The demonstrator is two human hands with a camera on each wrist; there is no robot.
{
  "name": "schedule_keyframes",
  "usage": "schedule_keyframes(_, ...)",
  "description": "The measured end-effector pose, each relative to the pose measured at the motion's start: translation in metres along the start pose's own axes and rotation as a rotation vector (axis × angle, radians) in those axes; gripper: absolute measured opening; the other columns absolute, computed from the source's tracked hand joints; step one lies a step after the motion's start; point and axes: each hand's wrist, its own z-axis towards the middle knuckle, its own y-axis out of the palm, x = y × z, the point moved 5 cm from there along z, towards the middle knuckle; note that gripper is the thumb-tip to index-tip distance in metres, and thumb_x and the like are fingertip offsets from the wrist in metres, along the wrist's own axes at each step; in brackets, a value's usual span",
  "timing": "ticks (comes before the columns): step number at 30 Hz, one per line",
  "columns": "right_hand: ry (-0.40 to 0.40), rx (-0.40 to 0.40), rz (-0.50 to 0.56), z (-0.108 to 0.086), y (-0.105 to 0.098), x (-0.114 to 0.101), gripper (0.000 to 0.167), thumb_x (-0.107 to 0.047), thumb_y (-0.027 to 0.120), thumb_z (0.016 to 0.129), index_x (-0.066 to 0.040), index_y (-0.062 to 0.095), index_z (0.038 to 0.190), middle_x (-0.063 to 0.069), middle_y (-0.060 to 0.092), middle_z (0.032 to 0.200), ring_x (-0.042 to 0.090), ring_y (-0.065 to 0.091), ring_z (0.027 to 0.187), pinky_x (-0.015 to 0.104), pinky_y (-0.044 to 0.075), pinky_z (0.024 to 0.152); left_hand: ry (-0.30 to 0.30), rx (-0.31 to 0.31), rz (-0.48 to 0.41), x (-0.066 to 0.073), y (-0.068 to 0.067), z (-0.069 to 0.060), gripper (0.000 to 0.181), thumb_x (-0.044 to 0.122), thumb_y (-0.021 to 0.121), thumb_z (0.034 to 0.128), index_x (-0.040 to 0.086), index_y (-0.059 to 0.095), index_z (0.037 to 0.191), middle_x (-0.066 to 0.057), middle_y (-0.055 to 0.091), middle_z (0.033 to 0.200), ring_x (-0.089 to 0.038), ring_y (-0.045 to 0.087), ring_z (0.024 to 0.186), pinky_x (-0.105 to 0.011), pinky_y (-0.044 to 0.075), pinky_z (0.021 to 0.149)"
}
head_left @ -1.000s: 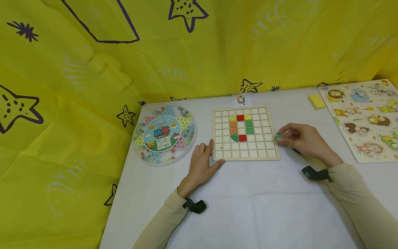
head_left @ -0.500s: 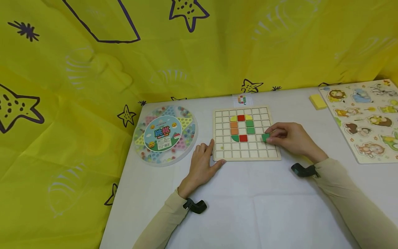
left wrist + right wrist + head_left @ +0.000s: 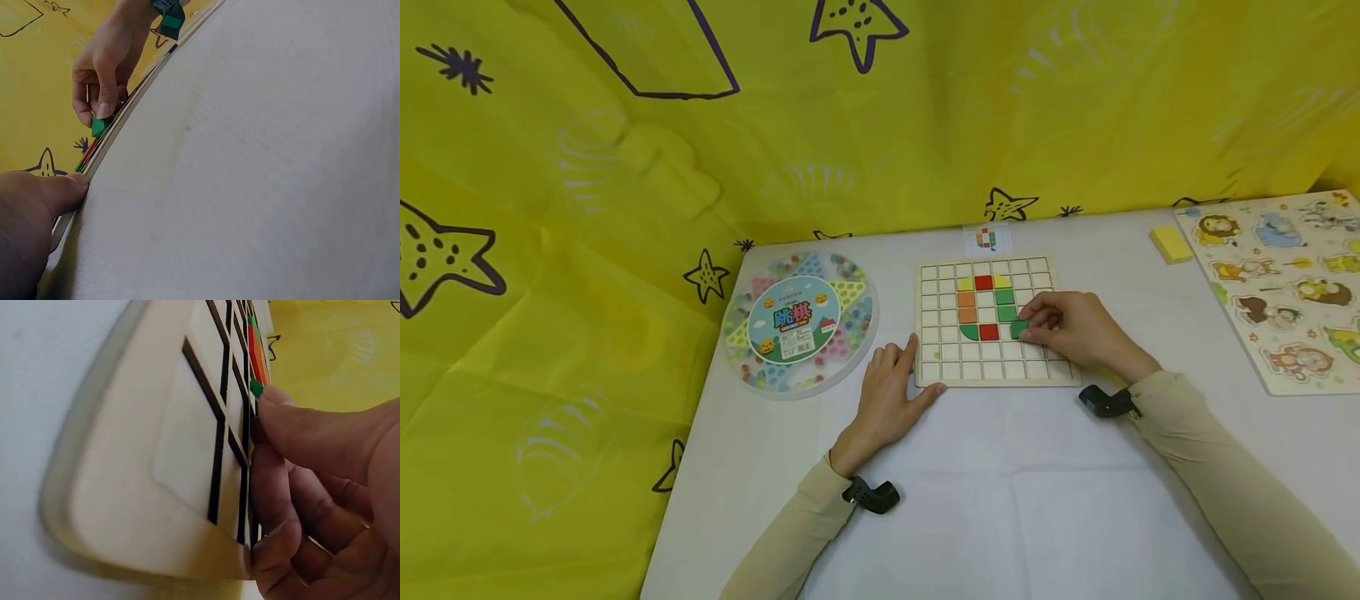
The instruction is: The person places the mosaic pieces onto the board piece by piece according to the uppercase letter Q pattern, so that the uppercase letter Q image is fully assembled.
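A wooden grid board [image 3: 953,370] lies on the white table, with red, orange, yellow and green tiles set in a ring. My left hand [image 3: 886,398] rests at its near left corner. The index fingertip touches the left side and the thumb lies on the front edge. Between thumb and fingers my right hand [image 3: 1078,329] pinches a green tile [image 3: 1018,328], just right of the lower red tile [image 3: 988,332]. The left wrist view shows that green tile [image 3: 98,127] tilted over the board; in the right wrist view the fingers hide most of it.
Behind the board is a small pattern card [image 3: 988,240]. A round marble game box [image 3: 793,321] sits to the left. Farther right are a yellow block [image 3: 1171,245] and an animal puzzle board [image 3: 1262,287]. A yellow patterned cloth [image 3: 880,167] hangs behind.
My right hand has carried the green tile leftward, from beyond the board's right edge to beside the lower red tile. The left hand has stayed in place.
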Motion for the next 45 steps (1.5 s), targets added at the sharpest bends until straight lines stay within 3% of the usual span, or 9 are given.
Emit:
schedule_keyframes(11,-0.030,-0.052,-0.022,0.004,0.003,-0.007,0.015,-0.012,0.080,0.095,-0.003,0.076,0.107,0.005,0.070,0.088,0.017,0.060,0.079,0.022,0.048,0.069,0.027,0.025,0.011,0.003,-0.002,0.003,0.086,0.041,0.079,0.0953,-0.005,0.043,0.158,-0.007,0.050,0.096,-0.018,0.033,0.084,-0.028,0.028,0.078)
schedule_keyframes(18,-0.031,-0.038,-0.051,0.006,0.004,-0.008,0.013,-0.012,0.079,0.095,-0.005,0.078,0.106,0.003,0.069,0.085,0.019,0.057,0.076,0.025,0.045,0.068,0.039,0.040,0.017,0.003,-0.003,0.004,0.085,0.040,0.080,0.0947,-0.006,0.045,0.157,-0.006,0.050,0.095,-0.018,0.033,0.084,-0.028,0.029,0.077)
schedule_keyframes(23,-0.046,-0.018,-0.059,0.007,0.004,-0.009,0.011,-0.010,0.079,0.094,-0.005,0.080,0.104,0.002,0.068,0.083,0.018,0.056,0.074,0.026,0.044,0.066,0.025,0.019,0.006,0.004,-0.002,0.003,0.086,0.041,0.079,0.0953,-0.005,0.043,0.159,-0.007,0.050,0.096,-0.018,0.034,0.085,-0.028,0.028,0.077)
schedule_keyframes(30,-0.030,-0.005,-0.056,0.003,0.002,-0.007,0.014,-0.013,0.080,0.095,-0.006,0.081,0.107,0.004,0.070,0.089,0.020,0.056,0.080,0.026,0.044,0.070,0.024,0.023,0.009,0.004,-0.001,0.003,0.086,0.041,0.079,0.0949,-0.005,0.044,0.158,-0.006,0.050,0.095,-0.018,0.034,0.084,-0.028,0.028,0.078)
schedule_keyframes(39,0.029,0.027,-0.096,-0.016,-0.027,0.010,0.017,-0.019,0.080,0.096,-0.009,0.081,0.108,0.002,0.073,0.091,0.020,0.059,0.084,0.026,0.046,0.070,0.024,0.021,0.000,0.002,0.000,0.001,0.086,0.041,0.079,0.0952,-0.006,0.043,0.158,-0.008,0.050,0.096,-0.019,0.034,0.084,-0.029,0.029,0.077)
schedule_keyframes(45,0.079,-0.016,-0.138,-0.034,-0.049,0.028,0.024,-0.024,0.082,0.094,-0.008,0.080,0.112,0.001,0.073,0.092,0.012,0.058,0.080,0.025,0.046,0.065,0.018,0.017,0.004,0.001,0.000,0.000,0.086,0.041,0.079,0.0956,-0.005,0.043,0.159,-0.007,0.050,0.096,-0.019,0.034,0.085,-0.029,0.028,0.077)
